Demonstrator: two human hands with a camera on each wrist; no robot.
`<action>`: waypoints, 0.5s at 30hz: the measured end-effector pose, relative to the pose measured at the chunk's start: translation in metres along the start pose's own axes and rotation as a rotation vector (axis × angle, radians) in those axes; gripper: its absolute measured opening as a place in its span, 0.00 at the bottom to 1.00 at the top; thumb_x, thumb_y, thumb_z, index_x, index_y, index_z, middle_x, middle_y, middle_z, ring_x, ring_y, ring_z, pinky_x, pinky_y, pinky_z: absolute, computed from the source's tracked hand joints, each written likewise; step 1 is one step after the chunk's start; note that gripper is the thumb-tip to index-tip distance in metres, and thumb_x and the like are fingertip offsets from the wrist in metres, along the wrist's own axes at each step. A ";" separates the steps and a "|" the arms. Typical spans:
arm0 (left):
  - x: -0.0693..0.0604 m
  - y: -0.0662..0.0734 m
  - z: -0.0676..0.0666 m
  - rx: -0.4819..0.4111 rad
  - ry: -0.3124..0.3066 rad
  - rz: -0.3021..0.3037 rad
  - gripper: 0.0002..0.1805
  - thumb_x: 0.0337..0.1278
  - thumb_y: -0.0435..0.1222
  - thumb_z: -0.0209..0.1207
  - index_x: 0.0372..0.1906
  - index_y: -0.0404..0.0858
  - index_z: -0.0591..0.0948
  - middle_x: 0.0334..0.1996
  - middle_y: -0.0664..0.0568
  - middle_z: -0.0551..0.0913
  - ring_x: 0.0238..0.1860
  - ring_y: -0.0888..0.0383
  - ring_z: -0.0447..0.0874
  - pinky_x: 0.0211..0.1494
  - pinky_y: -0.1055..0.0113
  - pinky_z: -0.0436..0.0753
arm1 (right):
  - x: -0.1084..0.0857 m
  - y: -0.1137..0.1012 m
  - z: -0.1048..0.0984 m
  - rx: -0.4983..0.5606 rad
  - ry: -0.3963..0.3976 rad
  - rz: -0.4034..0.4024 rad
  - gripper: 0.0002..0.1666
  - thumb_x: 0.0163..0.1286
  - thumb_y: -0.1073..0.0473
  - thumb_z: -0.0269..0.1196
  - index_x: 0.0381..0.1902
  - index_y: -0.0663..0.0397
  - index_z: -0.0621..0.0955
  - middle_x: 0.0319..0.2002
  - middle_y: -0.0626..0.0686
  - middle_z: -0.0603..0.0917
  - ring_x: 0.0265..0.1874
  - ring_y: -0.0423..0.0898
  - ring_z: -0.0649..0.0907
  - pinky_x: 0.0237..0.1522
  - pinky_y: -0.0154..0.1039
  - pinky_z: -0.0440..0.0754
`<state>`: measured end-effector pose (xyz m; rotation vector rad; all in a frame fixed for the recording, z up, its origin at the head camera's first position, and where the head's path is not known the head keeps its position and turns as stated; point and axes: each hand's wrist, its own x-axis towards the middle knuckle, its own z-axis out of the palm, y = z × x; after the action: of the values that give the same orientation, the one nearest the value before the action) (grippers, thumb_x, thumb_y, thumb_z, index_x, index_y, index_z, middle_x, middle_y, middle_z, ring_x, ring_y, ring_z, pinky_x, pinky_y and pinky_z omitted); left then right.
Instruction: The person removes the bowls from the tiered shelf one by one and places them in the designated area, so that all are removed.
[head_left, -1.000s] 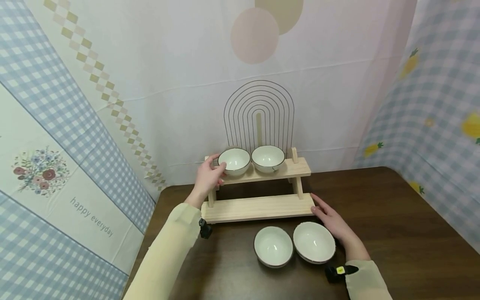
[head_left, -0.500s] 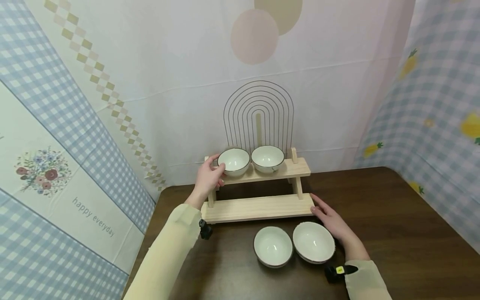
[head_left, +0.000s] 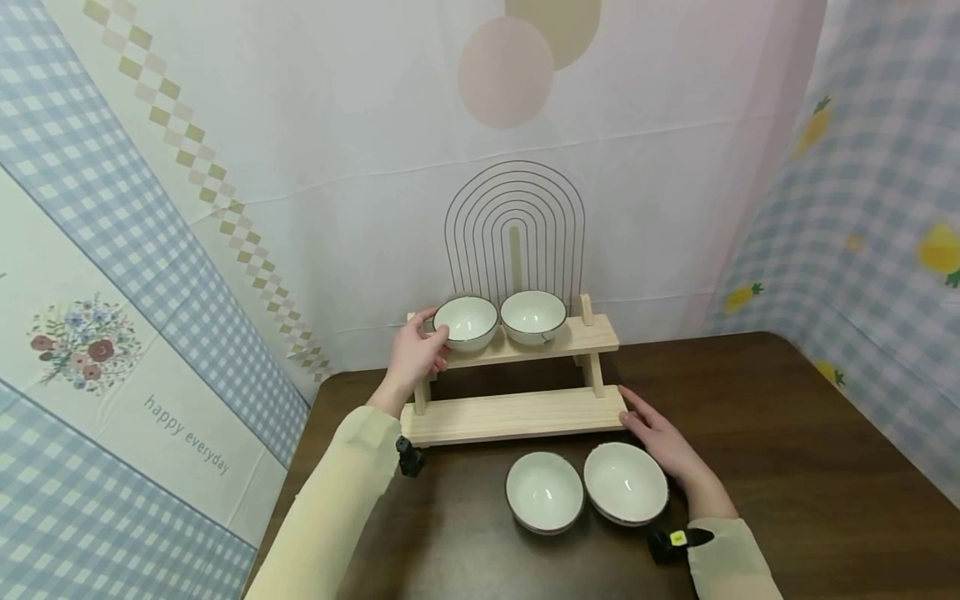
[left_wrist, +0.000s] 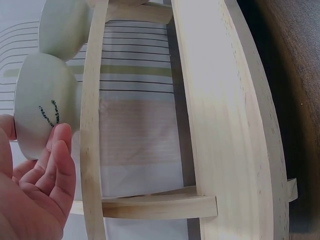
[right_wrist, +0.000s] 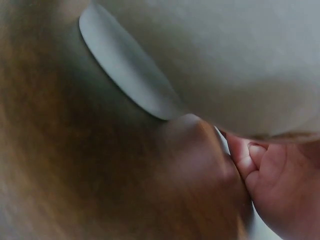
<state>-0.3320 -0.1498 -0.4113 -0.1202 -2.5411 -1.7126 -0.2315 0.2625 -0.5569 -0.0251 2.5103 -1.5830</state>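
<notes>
My left hand [head_left: 414, 354] pinches the left bowl [head_left: 467, 323] on the upper board, thumb at its rim and fingers against its outer side. In the left wrist view this white bowl [left_wrist: 42, 95] shows a dark green mark. Another white bowl [head_left: 534, 317] sits close on its right. Both stand on a two-tier wooden shelf [head_left: 517, 414]. My right hand [head_left: 662, 437] holds the right end of the lower board between thumb and fingers; the fingers' undersides are hidden. In the right wrist view the right hand [right_wrist: 285, 185] is partly covered by a blurred bowl.
In front of the shelf, a dark-rimmed bowl [head_left: 544, 493] and another white bowl [head_left: 626, 483] stand side by side on the brown table [head_left: 795, 467]; each looks stacked. Patterned cloth [head_left: 360, 167] hangs behind the shelf and along both sides.
</notes>
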 end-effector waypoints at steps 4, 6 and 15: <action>0.001 0.001 0.000 -0.008 -0.006 -0.008 0.33 0.73 0.41 0.58 0.79 0.40 0.70 0.32 0.39 0.90 0.16 0.57 0.83 0.24 0.62 0.85 | 0.000 0.000 0.000 -0.001 0.000 -0.001 0.45 0.85 0.34 0.51 0.89 0.41 0.52 0.82 0.70 0.57 0.78 0.71 0.61 0.74 0.74 0.58; 0.001 0.002 0.000 -0.010 -0.008 -0.014 0.33 0.73 0.40 0.58 0.79 0.40 0.70 0.32 0.39 0.90 0.16 0.58 0.83 0.22 0.66 0.82 | 0.001 0.000 0.000 -0.003 0.000 0.001 0.45 0.85 0.34 0.51 0.89 0.41 0.51 0.82 0.70 0.57 0.78 0.71 0.61 0.74 0.74 0.58; 0.000 0.003 0.000 -0.054 -0.014 -0.037 0.33 0.71 0.38 0.58 0.79 0.42 0.71 0.32 0.38 0.90 0.17 0.57 0.83 0.23 0.66 0.83 | 0.003 0.003 0.000 0.008 0.000 -0.010 0.45 0.85 0.34 0.51 0.89 0.41 0.52 0.81 0.71 0.59 0.77 0.70 0.64 0.74 0.74 0.59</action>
<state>-0.3312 -0.1489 -0.4080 -0.0884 -2.5233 -1.8002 -0.2341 0.2633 -0.5602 -0.0368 2.5084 -1.5964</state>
